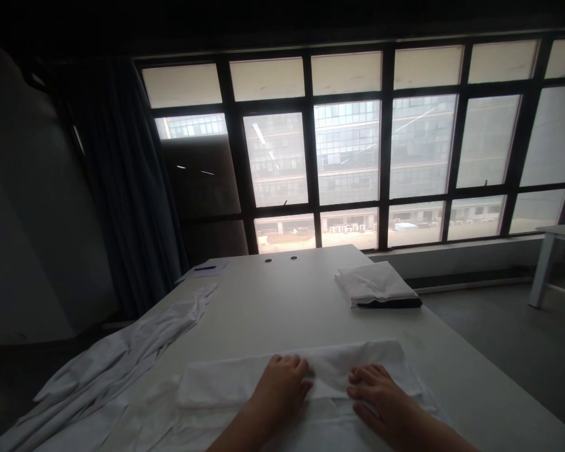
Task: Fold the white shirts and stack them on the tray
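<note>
A white cloth (226,380) lies across the near part of the table, its far part folded over in a wide band. My left hand (285,386) is on the middle of this band with fingers bent and pressed together on the fabric. To its right, my right hand (374,392) has its fingers curled on the same cloth, thumb toward me. Between the two hands the fabric is slightly puckered. The cloth's near edge is partly hidden behind my forearms.
The cloth lies on a white table (273,307). Loose white fabric (136,342) hangs over its left edge. A folded white stack (376,282) with a dark layer sits at right. Paper (216,269) with a pen (204,269) lies at far left. Windows stand beyond.
</note>
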Available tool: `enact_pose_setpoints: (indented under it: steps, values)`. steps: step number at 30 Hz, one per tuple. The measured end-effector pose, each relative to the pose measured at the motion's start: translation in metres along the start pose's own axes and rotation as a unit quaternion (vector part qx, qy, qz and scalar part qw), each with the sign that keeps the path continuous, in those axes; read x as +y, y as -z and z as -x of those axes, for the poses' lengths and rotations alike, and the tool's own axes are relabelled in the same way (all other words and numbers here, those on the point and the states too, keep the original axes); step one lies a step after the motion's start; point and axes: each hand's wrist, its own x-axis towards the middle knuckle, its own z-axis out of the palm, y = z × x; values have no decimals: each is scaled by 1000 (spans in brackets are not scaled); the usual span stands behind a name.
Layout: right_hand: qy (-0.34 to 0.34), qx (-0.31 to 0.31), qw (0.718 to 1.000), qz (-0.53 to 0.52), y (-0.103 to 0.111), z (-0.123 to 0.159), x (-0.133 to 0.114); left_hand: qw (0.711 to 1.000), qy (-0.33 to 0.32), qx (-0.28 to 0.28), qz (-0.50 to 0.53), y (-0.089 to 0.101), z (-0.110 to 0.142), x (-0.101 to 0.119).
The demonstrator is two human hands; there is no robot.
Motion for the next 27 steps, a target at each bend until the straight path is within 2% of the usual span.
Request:
enact_pose_setpoints:
  steps: [3,5,7,10,14,19,22,24,27]
  values:
    - [9,23,1000,8,-4,-2,3,997,-55,15,56,-9,-25,13]
    - [21,32,999,1,-3,-2,6,993,-62,-19,96,-20,-36,16]
    - [28,39,999,-12,-1,-2,9,991,-48,-57,111,-32,-39,12]
    - [31,40,998,-30,0,-2,14,992,-42,-59,105,-45,-32,-5]
    - [26,43,997,-53,-2,2,18,995,4,-63,74,-50,-8,-50]
    - [16,29,998,-49,1,4,18,995,90,-36,14,-51,46,-141]
    - [5,1,1000,-2,8,-8,13,985,170,-18,-25,-49,82,-191]
    - [-15,-22,998,54,9,-25,1,979,198,-7,-44,-47,98,-210]
    - [-20,-10,994,109,-3,-57,-32,976,207,0,-60,-44,105,-217]
